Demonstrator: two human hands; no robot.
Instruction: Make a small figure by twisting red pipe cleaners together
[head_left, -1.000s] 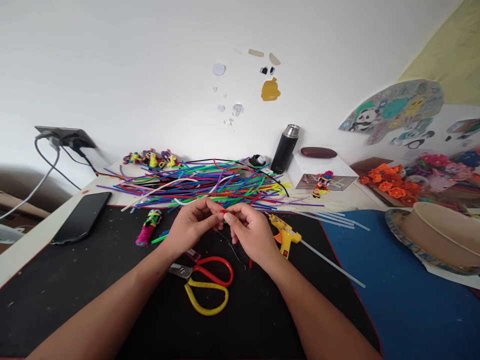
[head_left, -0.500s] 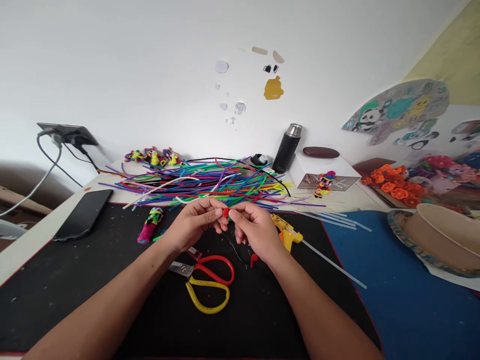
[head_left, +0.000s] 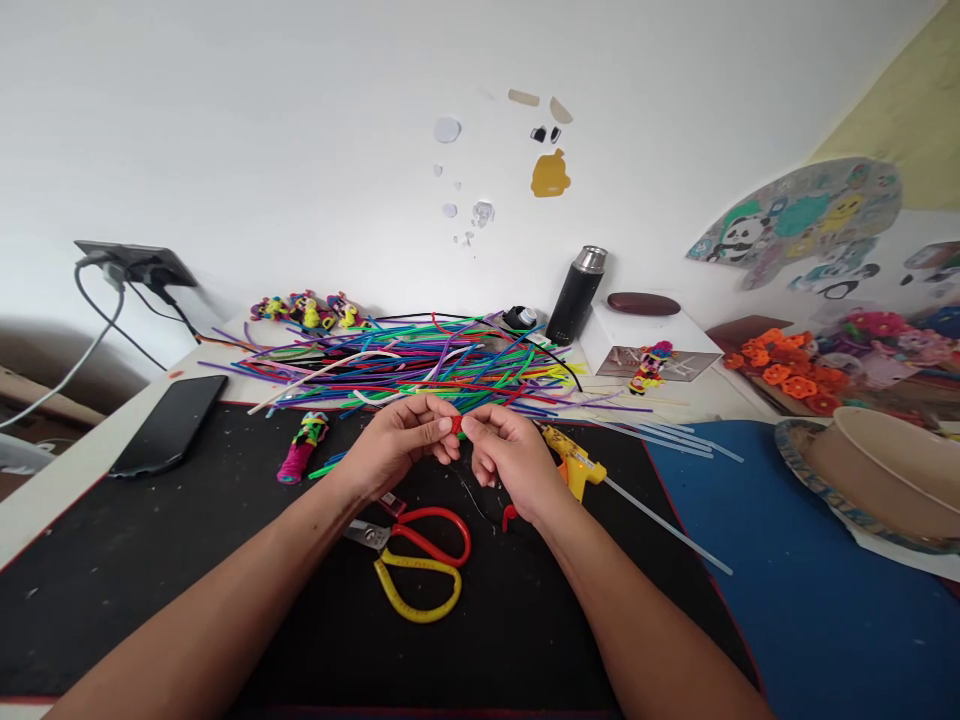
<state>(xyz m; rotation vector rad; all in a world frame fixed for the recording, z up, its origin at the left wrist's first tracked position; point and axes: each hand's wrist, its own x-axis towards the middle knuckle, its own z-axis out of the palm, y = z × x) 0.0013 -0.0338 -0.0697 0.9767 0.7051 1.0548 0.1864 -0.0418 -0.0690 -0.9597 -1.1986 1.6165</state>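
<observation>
Between my two hands is a small red fuzzy piece (head_left: 456,425), which looks like coiled pipe cleaner. My left hand (head_left: 405,438) pinches its left side with thumb and forefinger. From the other side, my right hand (head_left: 504,448) pinches it the same way. Below my hands lie scissors (head_left: 420,560) with one red and one yellow handle. A curled red bit (head_left: 509,516) rests under my right hand. Past that hand, a yellow glue gun (head_left: 576,465) is partly hidden, with a glue stick (head_left: 667,528) in its back end.
A heap of colourful pipe cleaners (head_left: 420,365) spreads behind my hands. A pink and green figure (head_left: 303,448) and a phone (head_left: 171,425) lie left. A black flask (head_left: 577,297), a white box (head_left: 600,340) and a small doll (head_left: 651,368) stand behind. A bowl (head_left: 892,470) is far right.
Both hands keep their pinch on the red piece, with only slight finger movement. The whole view has shifted a little; the things on the table lie as before.
</observation>
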